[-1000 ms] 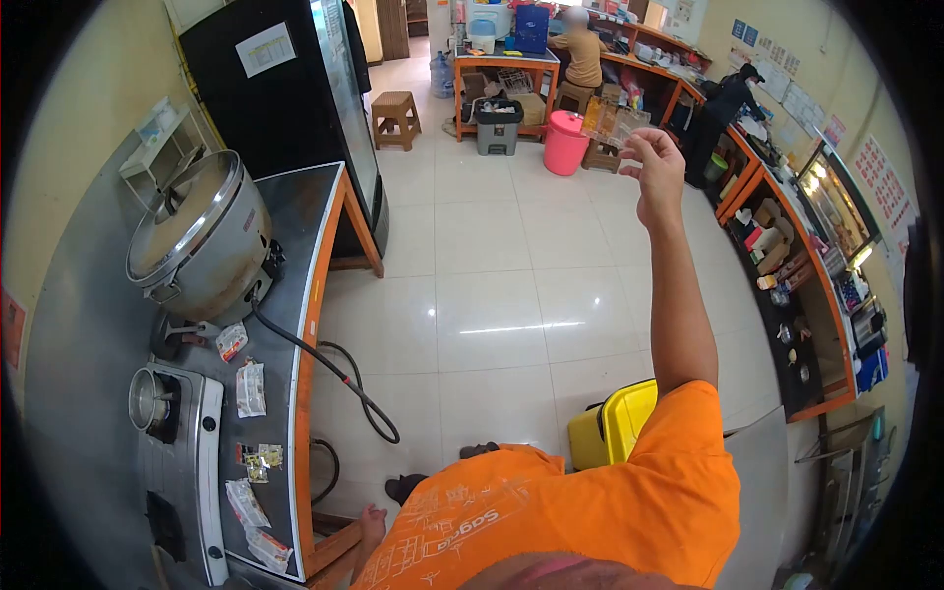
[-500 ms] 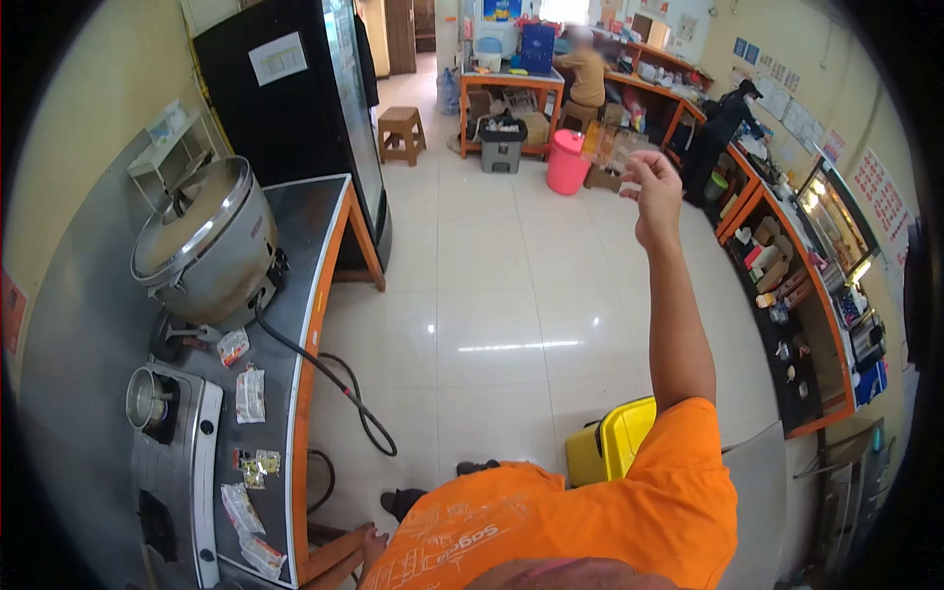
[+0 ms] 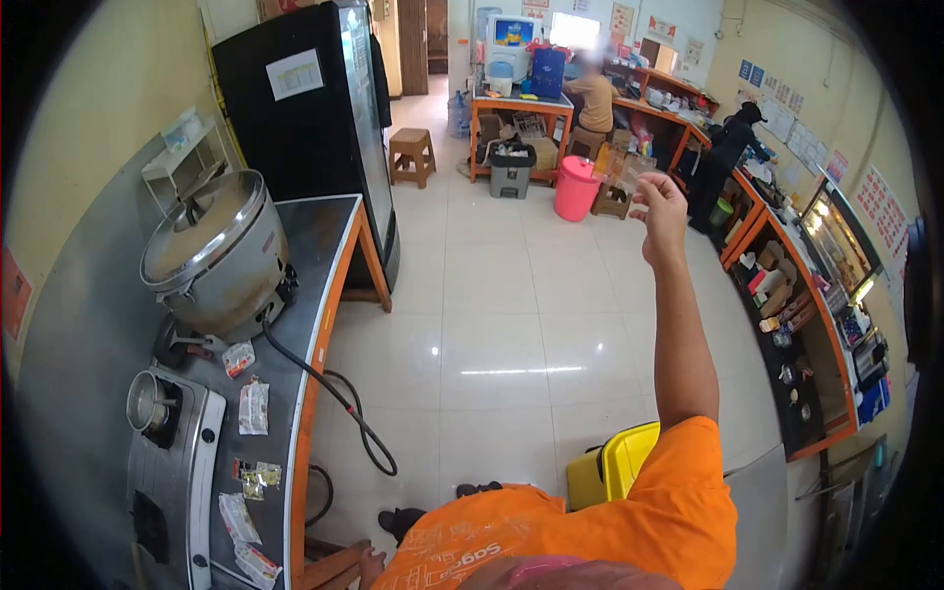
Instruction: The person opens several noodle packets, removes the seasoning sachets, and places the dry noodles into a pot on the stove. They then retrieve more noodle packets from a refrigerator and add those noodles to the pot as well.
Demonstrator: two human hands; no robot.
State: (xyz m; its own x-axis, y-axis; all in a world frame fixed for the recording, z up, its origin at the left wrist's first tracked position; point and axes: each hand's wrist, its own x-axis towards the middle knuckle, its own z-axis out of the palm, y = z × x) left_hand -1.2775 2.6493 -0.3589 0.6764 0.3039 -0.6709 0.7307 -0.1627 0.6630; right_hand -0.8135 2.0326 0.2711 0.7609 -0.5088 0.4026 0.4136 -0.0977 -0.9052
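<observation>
My right hand (image 3: pixel 662 208) is raised at arm's length over the tiled floor. Its fingertips pinch a small bunch of clear plastic packets (image 3: pixel 617 163) with something orange inside. My orange sleeve (image 3: pixel 688 492) fills the bottom of the view. Only a sliver of my left hand (image 3: pixel 368 562) shows at the bottom edge, by the wooden corner of the counter (image 3: pixel 313 324). Its fingers are too hidden to judge.
On the steel counter at left stand a large rice cooker (image 3: pixel 211 251), a gas stove (image 3: pixel 172 472) with a small pot (image 3: pixel 147 401), and several sachets (image 3: pixel 254 405). A black hose (image 3: pixel 339 398) hangs off it. A yellow container (image 3: pixel 615 460) is by my side. A pink bin (image 3: pixel 575 187), a stool (image 3: pixel 411 152) and two people (image 3: pixel 593 93) are at the back.
The view has tipped upward, so everything sits lower in the frame. My right hand stays raised with the packets in it, held much the same.
</observation>
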